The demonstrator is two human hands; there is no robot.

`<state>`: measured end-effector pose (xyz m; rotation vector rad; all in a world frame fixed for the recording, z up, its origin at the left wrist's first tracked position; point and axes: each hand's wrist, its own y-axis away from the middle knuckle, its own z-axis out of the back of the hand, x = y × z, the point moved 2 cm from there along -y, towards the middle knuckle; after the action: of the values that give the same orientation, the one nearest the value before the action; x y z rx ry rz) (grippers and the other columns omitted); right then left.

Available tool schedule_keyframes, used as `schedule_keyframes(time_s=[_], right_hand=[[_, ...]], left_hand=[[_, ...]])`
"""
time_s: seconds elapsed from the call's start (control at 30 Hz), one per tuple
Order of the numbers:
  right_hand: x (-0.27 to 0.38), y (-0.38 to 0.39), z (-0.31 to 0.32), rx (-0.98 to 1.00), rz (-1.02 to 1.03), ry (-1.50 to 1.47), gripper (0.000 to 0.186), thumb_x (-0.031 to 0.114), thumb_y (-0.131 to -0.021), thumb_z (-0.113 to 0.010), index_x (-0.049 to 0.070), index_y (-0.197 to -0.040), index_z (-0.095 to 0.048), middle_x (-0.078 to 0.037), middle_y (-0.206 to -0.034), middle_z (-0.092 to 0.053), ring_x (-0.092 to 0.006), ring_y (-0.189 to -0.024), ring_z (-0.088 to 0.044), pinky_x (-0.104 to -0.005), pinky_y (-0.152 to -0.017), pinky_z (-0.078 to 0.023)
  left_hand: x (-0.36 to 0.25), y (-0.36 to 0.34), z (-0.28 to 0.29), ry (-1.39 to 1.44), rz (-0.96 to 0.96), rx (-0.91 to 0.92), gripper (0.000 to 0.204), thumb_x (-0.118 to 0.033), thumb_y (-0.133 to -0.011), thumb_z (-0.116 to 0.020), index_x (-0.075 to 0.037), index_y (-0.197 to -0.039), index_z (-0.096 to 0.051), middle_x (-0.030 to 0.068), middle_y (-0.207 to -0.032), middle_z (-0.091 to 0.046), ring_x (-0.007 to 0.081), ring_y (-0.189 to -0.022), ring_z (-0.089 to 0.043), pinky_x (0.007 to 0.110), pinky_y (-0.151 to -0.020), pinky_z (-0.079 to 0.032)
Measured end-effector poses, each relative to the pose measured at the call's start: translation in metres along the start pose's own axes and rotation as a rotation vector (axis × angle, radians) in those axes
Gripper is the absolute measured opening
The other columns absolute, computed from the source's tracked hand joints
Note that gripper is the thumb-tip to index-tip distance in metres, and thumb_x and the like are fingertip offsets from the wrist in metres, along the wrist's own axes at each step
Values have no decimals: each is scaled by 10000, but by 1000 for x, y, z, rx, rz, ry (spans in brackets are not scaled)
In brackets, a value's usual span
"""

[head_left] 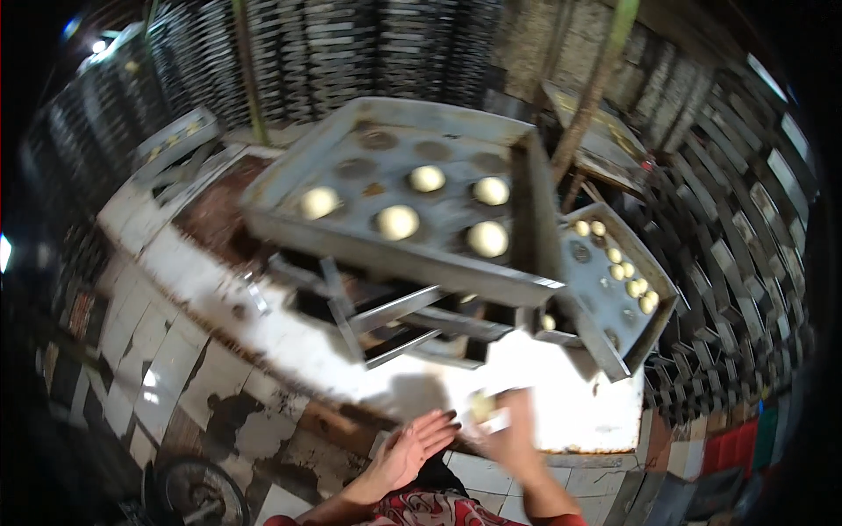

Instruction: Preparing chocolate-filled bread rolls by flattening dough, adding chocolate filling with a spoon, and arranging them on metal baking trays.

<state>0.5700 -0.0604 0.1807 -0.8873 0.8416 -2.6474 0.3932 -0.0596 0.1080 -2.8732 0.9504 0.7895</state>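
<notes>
My left hand [412,451] is held flat with fingers stretched over the front edge of a white worktable [570,412]. Beside it, my right hand [513,438] is smeared by motion at a pale dough piece [482,405] and a small white flat object; whether it grips either is unclear. Above both hands, a large metal tray [395,272] with several round dough balls [399,222] rests on stacked trays [395,311]. A second tray [596,272] with several smaller dough balls [640,287] lies tilted to the right.
Piled metal pans line the back [395,44] and right [737,263]. A wooden post [588,105] rises behind the trays. Another tray [175,140] sits at the far left. A wheel [197,491] stands on the tiled floor [167,377] at lower left.
</notes>
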Motion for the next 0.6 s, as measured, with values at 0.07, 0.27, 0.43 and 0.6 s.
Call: schedule_keyframes(time_s=[0.07, 0.27, 0.43, 0.6], right_hand=[[80, 14, -56, 551, 218, -237, 245, 150, -744, -709, 14, -903, -583, -169, -905, -569, -310, -851, -557, -363, -718, -440], [193, -25, -176, 56, 159, -713, 115, 6, -869, -495, -14, -810, -592, -131, -775, -625, -232, -679, -600, -318, -610, -472], [154, -117, -367, 257, -314, -614, 264, 209, -879, -584, -29, -973, -520, -144, -807, -592, -195, -744, -573, -317, -669, -461], [106, -166, -476, -16, -258, -313, 329, 162, -834, -598, -33, -1058, -455, -207, -879, -542, -316, -770, -523, -392, -724, -439]], left_hand=[[-29, 33, 25, -98, -17, -281, 345, -183, -973, -400, 38, -1236, -438, 212, -1246, -513, 301, -1136, -518, 403, -988, -414], [-93, 111, 84, -222, -644, -582, 334, -204, -976, -420, 36, -1202, -473, 110, -1118, -568, 196, -1041, -547, 327, -933, -425], [-185, 104, 143, 146, -600, -451, 383, -258, -985, -376, 49, -1178, -499, 156, -1151, -586, 274, -1116, -542, 379, -985, -404], [-232, 84, 206, 92, -405, -521, 244, -50, -884, -521, 24, -1116, -536, 140, -1084, -610, 259, -1028, -590, 362, -924, -461]])
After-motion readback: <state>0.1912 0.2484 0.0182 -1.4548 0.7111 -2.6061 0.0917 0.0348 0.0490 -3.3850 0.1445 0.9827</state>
